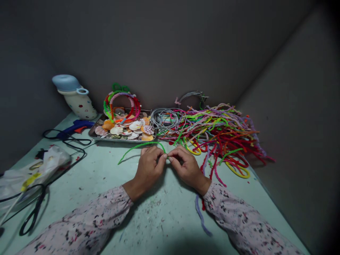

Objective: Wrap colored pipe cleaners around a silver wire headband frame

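My left hand (151,165) and my right hand (188,167) meet above the middle of the table, thumbs and fingertips close together. Pinched in both is a green pipe cleaner (138,145), its long free end arching out to the left over my left hand. The short end at the fingertips is mostly hidden. Just behind my hands stands a metal tray (124,140) of seashells (135,125), with wrapped colourful rings (122,94) resting on them. A heap of mixed pipe cleaners (215,124) lies beyond my right hand.
Coiled grey wire (166,119) sits between tray and heap. On the left are a blue glue gun (75,128) with a black cable (79,157), a bottle with a blue lid (75,97) and a plastic bag (53,159). A purple pipe cleaner (200,214) lies beside my right wrist. Grey walls enclose the table.
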The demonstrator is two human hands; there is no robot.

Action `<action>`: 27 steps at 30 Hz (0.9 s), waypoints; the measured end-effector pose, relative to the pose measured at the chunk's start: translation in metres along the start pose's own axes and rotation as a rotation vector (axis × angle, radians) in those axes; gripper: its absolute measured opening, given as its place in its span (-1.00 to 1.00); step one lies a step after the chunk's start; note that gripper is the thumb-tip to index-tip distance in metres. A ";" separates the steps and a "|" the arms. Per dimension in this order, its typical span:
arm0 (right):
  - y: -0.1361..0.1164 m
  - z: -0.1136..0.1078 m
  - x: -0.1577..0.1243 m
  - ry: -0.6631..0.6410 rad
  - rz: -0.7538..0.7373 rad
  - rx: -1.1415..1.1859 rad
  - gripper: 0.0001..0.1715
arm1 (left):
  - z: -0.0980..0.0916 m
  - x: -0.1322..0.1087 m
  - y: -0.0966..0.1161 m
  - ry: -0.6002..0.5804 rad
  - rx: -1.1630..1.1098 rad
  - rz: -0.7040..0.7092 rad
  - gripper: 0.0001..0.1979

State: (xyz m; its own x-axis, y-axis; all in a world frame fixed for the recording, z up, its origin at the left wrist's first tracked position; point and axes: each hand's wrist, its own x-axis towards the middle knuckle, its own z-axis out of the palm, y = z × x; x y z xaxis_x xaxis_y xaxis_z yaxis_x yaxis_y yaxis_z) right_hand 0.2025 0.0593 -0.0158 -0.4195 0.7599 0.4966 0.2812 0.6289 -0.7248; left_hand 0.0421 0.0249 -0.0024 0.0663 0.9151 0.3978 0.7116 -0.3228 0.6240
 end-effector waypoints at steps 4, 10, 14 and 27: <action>0.000 0.000 0.000 -0.003 0.005 -0.002 -0.90 | 0.001 0.000 -0.001 -0.005 -0.015 -0.011 -0.76; 0.001 0.001 0.000 0.022 0.012 0.004 -0.90 | 0.002 0.000 -0.002 0.008 -0.032 -0.006 -0.78; 0.000 0.001 0.000 0.013 0.002 -0.005 -0.90 | 0.002 0.001 -0.003 -0.001 -0.026 -0.013 -0.76; 0.000 0.001 0.000 -0.006 -0.011 -0.005 -0.88 | 0.002 0.003 -0.004 -0.027 -0.050 -0.047 -0.73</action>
State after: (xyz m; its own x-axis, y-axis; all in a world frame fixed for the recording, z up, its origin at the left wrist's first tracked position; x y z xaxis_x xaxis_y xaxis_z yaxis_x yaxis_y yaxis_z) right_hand 0.2016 0.0587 -0.0161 -0.4276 0.7520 0.5017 0.2808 0.6380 -0.7170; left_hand 0.0411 0.0292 -0.0053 0.0527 0.9355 0.3495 0.6788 -0.2903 0.6745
